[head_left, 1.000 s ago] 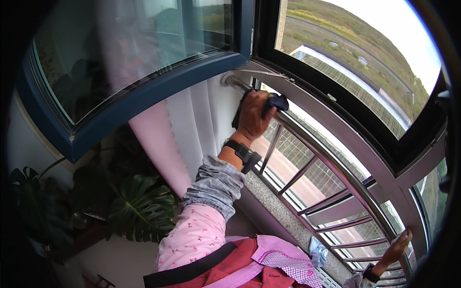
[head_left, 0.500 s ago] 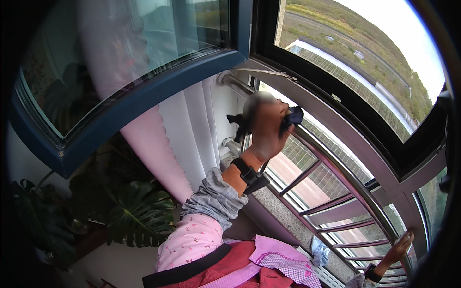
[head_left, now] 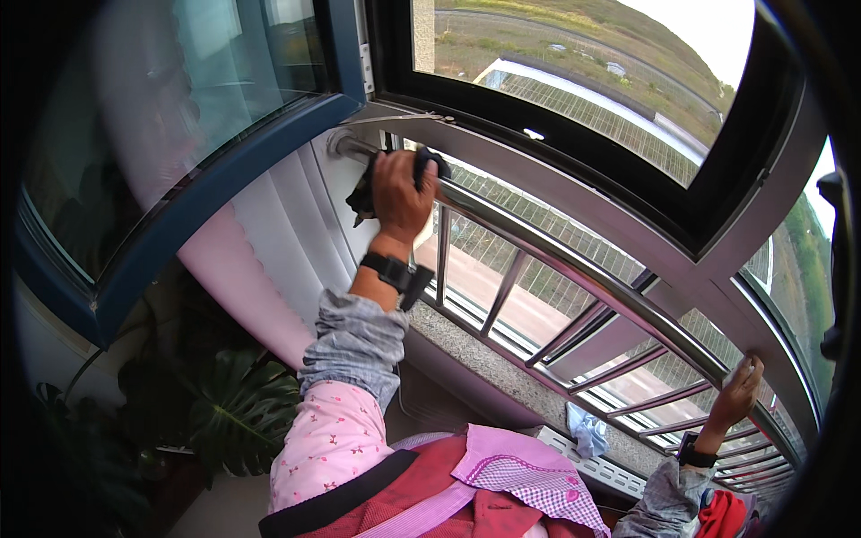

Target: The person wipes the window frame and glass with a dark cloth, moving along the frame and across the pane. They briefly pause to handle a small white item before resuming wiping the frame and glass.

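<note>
A shiny metal rail (head_left: 574, 260) runs along the window, with thinner bars below it. My left hand (head_left: 401, 195) is closed round a dark cloth (head_left: 362, 196), pressed on the rail close to its far-left end at the wall. Parts of the cloth stick out on both sides of that hand; the rail under it is hidden. Farther right along the same rail, my right hand (head_left: 739, 393) has its fingers wrapped over the metal. Its palm side is out of sight.
A blue-framed window sash (head_left: 224, 193) stands swung inward at the left, above a pink curtain (head_left: 251, 278) and a large-leaved plant (head_left: 242, 408). A crumpled light-blue cloth (head_left: 587, 430) lies by the granite sill (head_left: 484, 360), beside a white slotted grille (head_left: 619, 473).
The whole view has shifted, so the window and rail sit farther left. My left hand with the dark cloth is nearer the rail's wall end; my right hand still grips the rail.
</note>
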Demonstrator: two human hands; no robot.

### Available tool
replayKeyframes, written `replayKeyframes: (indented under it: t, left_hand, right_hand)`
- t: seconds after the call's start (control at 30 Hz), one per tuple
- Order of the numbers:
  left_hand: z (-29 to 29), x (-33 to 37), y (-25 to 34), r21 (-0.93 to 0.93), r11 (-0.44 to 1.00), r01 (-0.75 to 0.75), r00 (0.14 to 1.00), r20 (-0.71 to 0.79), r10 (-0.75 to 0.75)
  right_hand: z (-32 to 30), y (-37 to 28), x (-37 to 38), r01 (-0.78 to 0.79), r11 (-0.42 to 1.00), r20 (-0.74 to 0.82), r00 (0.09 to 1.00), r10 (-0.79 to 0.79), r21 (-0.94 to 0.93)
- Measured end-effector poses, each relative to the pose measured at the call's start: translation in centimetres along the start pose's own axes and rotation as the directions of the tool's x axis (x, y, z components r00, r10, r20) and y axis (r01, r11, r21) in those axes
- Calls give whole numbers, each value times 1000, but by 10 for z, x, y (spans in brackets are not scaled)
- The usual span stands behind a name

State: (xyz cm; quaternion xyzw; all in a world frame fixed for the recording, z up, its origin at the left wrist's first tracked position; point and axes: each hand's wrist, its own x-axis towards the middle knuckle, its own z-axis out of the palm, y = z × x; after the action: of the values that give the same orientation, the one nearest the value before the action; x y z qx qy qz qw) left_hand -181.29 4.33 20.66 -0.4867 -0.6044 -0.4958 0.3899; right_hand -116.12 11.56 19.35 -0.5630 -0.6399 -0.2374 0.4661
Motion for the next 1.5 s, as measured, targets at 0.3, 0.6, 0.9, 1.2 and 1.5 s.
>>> replayKeyframes:
  t: [0.3,0.6,0.9,1.2,1.5]
  left_hand:
    - [3,-71,301,-447,871,-205,938,166,305]
    - [-11,-30,122,-42,994,-100,975,196,107]
    - [-3,-64,222,-294,949,-110,947,258,190]
    - [-17,-20,135,-91,994,-59,980,182,75]
    - [-2,-49,213,-289,942,-168,955,190,229]
  right_hand:
    - [-3,-17,3,19,1000,-12,1000,-19,-18]
    - [-11,-28,1,126,992,-68,990,-125,13]
    - [-13,-36,3,133,991,-90,987,-134,-18]
    - [-11,-31,2,200,980,-119,973,-198,5]
    - [-12,-28,2,188,982,-71,980,-188,-5]
